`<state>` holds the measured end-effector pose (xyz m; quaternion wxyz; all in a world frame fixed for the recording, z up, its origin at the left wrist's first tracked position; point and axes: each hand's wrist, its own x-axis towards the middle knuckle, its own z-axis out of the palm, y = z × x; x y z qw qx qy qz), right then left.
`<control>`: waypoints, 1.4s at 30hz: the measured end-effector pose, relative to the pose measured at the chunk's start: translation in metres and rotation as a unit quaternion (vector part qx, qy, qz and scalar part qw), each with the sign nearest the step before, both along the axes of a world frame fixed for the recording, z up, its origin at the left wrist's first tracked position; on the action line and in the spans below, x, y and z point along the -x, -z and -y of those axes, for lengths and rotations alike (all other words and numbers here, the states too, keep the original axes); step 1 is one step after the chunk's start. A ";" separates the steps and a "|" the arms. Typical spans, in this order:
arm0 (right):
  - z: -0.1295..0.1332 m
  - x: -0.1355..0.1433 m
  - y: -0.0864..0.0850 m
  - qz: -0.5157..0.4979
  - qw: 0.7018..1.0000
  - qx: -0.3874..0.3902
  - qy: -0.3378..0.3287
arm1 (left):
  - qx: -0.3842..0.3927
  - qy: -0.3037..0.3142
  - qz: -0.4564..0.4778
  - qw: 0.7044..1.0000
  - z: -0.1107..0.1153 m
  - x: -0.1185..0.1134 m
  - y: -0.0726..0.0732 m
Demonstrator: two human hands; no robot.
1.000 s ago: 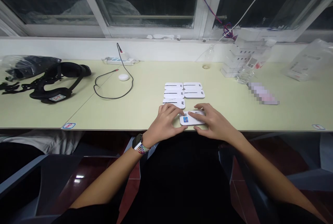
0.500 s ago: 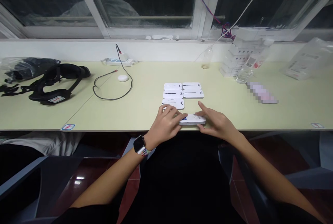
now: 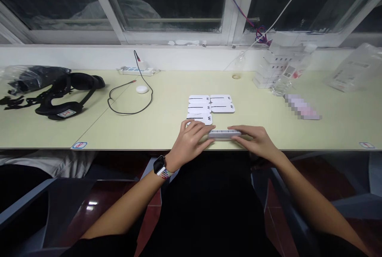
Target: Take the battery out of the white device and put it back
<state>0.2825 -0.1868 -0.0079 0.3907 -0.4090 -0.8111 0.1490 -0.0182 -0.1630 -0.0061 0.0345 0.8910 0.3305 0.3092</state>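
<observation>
A pale, flat, rounded block [image 3: 224, 134], like a thin stack of cards, is held tilted at the table's front edge, with thin dark marks along its top. My left hand [image 3: 191, 142] pinches its left end between thumb and fingers, and my right hand [image 3: 256, 139] pinches its right end. Just beyond, several white rounded cards with a black line and a "W" lie in two columns. The nearest card [image 3: 204, 119] is partly covered by my left fingers; the right column's front card [image 3: 223, 107] lies uncovered.
On the pale table [image 3: 167, 129], a black headset [image 3: 59, 110], a looped black cable [image 3: 128, 113], a white oval object [image 3: 142, 89] and a power strip [image 3: 139, 71] lie left. White boxes [image 3: 268, 70], a clear bottle [image 3: 282, 84] and a blurred pink item [image 3: 303, 108] are right.
The block has tipped, so its side edge now shows instead of its printed face, and it has shifted slightly right. My right hand has moved right and its fingers have closed on the end.
</observation>
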 end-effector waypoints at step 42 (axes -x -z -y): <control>-0.266 -0.007 -0.013 0.039 0.984 0.160 0.073 | -0.003 -0.052 -0.075 0.996 0.001 -0.007 0.007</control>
